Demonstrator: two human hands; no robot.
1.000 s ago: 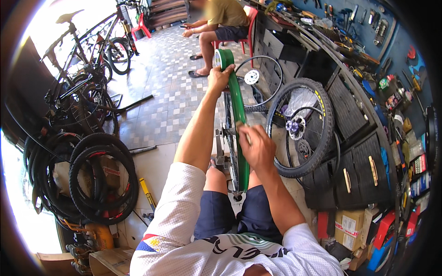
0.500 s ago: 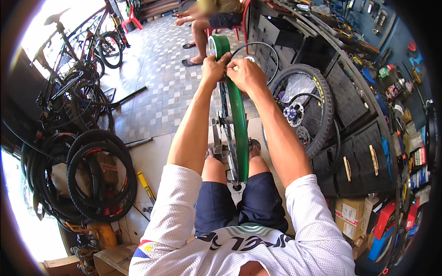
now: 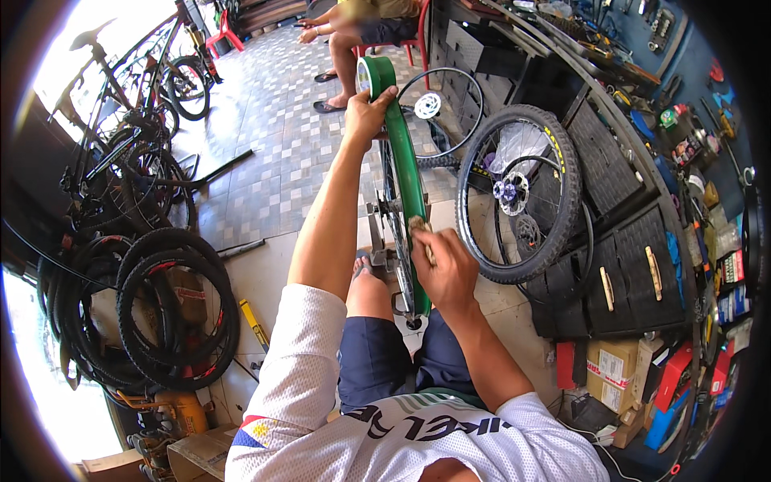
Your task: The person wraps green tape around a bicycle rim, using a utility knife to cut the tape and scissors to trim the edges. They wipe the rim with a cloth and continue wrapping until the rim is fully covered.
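A bicycle wheel [image 3: 394, 210] stands upright on a metal stand between my knees. A wide band of green tape [image 3: 407, 165] runs along its rim, up to a roll of green tape [image 3: 379, 74] at the far end. My left hand [image 3: 369, 119] is closed round the tape just below the roll, thumb on top. Nearer to me, my right hand [image 3: 446, 261] grips a crumpled brownish rag [image 3: 421, 231] and presses it on the tape over the rim. Part of the rag is hidden by my fingers.
Another wheel with a knobbly tyre [image 3: 520, 195] leans by black drawers [image 3: 630, 269] on the right. Loose tyres [image 3: 178, 309] and parked bicycles [image 3: 132, 132] crowd the left. A person [image 3: 345, 48] sits on a red chair ahead. Cardboard boxes [image 3: 612, 373] stand at lower right.
My right hand has left the spot beside my left hand and come down the rim towards me, and the rag now shows in it. The left hand has shifted slightly left with the roll.
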